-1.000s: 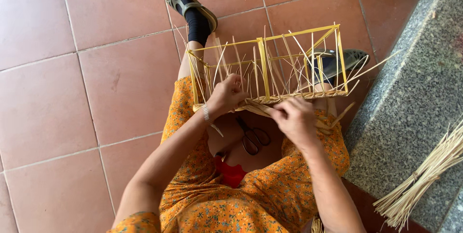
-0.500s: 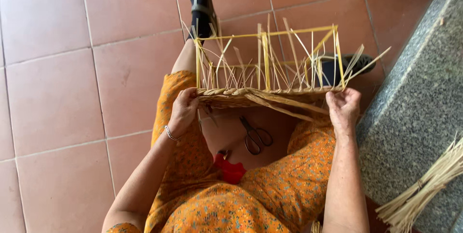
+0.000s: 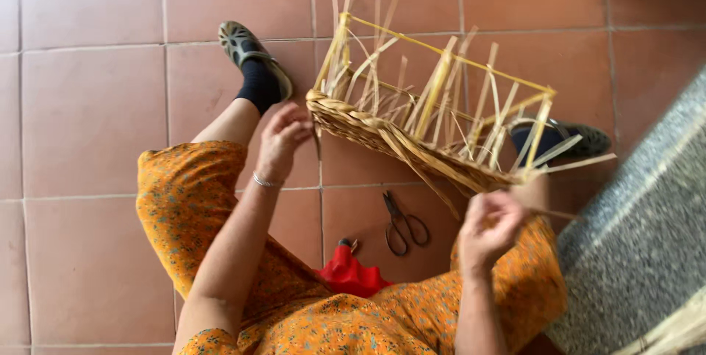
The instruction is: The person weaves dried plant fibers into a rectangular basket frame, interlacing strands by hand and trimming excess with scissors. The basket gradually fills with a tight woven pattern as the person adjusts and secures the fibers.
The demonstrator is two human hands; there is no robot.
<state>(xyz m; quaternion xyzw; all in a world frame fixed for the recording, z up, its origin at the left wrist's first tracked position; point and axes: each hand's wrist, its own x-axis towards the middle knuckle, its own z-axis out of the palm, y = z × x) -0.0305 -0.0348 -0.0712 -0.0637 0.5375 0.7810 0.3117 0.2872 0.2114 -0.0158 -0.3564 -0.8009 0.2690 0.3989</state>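
Basket (image 3: 412,131) tilts between raised hands: left hand (image 3: 283,138) fingers curl at its woven rim, right hand (image 3: 489,223) pinches a strip (image 3: 555,214).

We see soft, even daylight on the floor (image 3: 88,105), with only faint shadows and no glare. Our left hand (image 3: 283,138) looks a little blurry; the rest is sharp.

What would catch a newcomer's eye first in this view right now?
The half-woven straw basket frame, tilted above the tiled floor, with loose strips sticking up. The left hand is at its near-left corner, and the right hand pinches a strip at its right end. Black scissors lie on the floor between the knees.
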